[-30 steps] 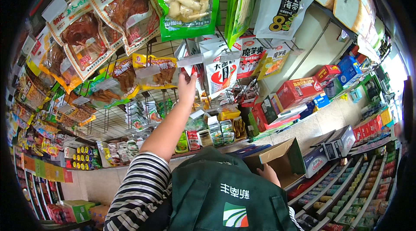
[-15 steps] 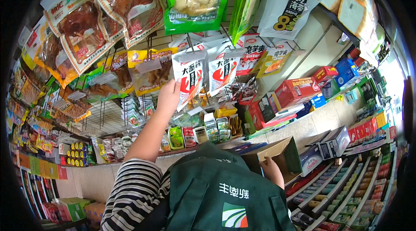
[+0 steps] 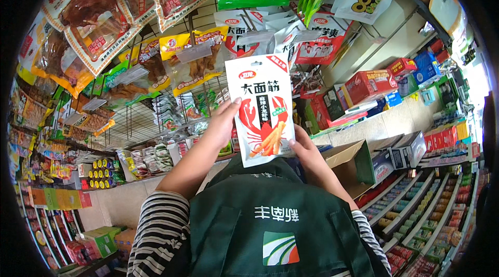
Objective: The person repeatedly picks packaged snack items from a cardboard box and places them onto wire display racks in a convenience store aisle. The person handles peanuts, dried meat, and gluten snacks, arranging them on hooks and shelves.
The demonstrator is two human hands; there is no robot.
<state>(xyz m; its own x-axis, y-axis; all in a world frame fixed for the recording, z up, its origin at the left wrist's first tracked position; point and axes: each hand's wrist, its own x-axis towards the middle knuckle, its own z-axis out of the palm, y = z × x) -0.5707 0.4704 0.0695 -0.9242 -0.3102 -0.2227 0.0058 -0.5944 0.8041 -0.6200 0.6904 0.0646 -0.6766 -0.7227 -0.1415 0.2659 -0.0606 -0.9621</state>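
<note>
White packet point(image 3: 263, 113) in a two-handed pinch

Left hand point(image 3: 222, 125) pinches the packet's left edge; right hand point(image 3: 306, 153) pinches its lower right corner. From where I stand, packet sits between them, printed front facing the wearer's head. Up-left of grip — yellow-edged packet point(image 3: 200, 70), hanging. Below — dark green apron point(image 3: 275, 196). Right of grip: open carton point(image 3: 355, 173).

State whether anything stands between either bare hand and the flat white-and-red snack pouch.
Nothing visible does: the left hand grips the pouch at its left edge, the right hand at its lower right.
</note>
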